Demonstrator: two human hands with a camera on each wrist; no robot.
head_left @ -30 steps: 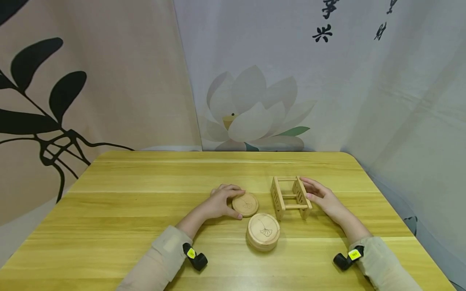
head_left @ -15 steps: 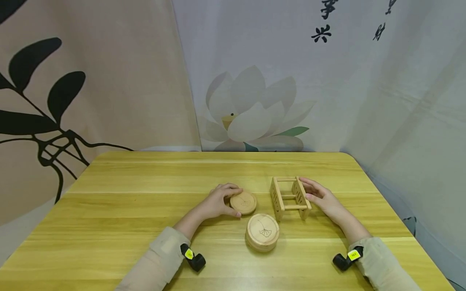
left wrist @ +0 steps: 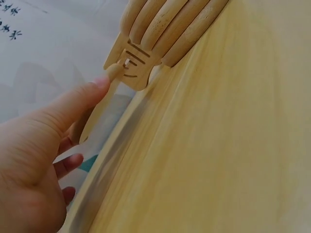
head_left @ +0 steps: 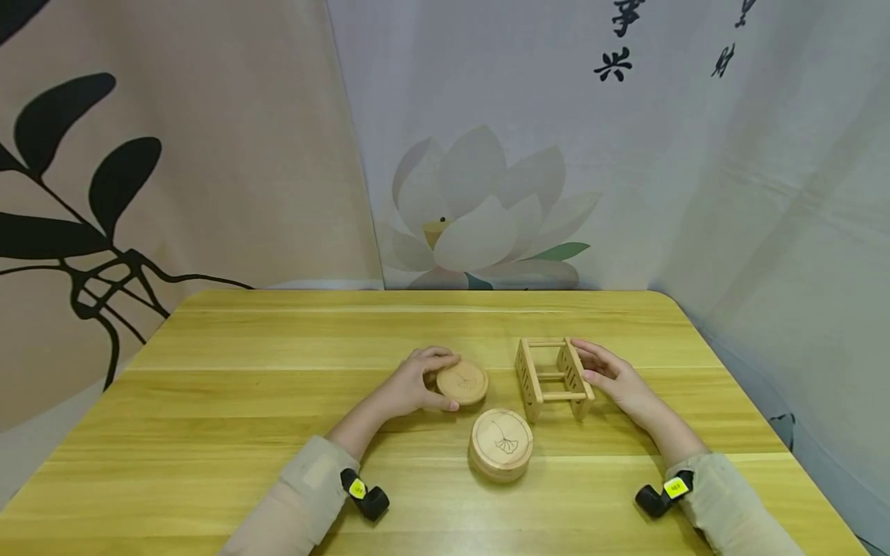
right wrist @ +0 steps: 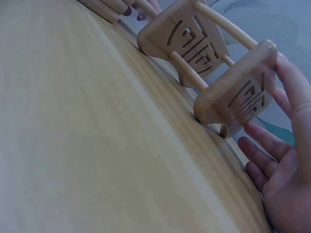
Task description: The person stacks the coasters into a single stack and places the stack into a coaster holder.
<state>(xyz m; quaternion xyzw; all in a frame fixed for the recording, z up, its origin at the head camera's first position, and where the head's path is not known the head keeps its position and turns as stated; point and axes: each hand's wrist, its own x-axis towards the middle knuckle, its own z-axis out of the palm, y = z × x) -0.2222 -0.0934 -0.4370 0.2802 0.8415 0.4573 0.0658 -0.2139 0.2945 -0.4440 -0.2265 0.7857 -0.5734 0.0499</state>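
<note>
In the head view my left hand (head_left: 415,382) grips a round wooden coaster (head_left: 464,383) by its rim, thumb on the near side and fingers on the far side. A leaf drawing marks the coaster's top. Just nearer to me stands a stack of similar coasters (head_left: 501,445), the top one bearing a ginkgo leaf. My right hand (head_left: 619,380) touches the outer face of the wooden coaster rack (head_left: 555,378) with extended fingers. The right wrist view shows the rack's cut-out side panel (right wrist: 238,92) beside those fingers. No coaster sits between the rack's panels.
Everything stands on a wood-grain table (head_left: 278,332). Behind its far edge hangs a printed curtain (head_left: 487,93) with a lotus and dark leaves. A small black camera is strapped on each sleeve cuff (head_left: 327,463).
My left hand has shifted slightly left and away from me with the coaster, widening its gap from the stack. My right hand and the rack stay where they were.
</note>
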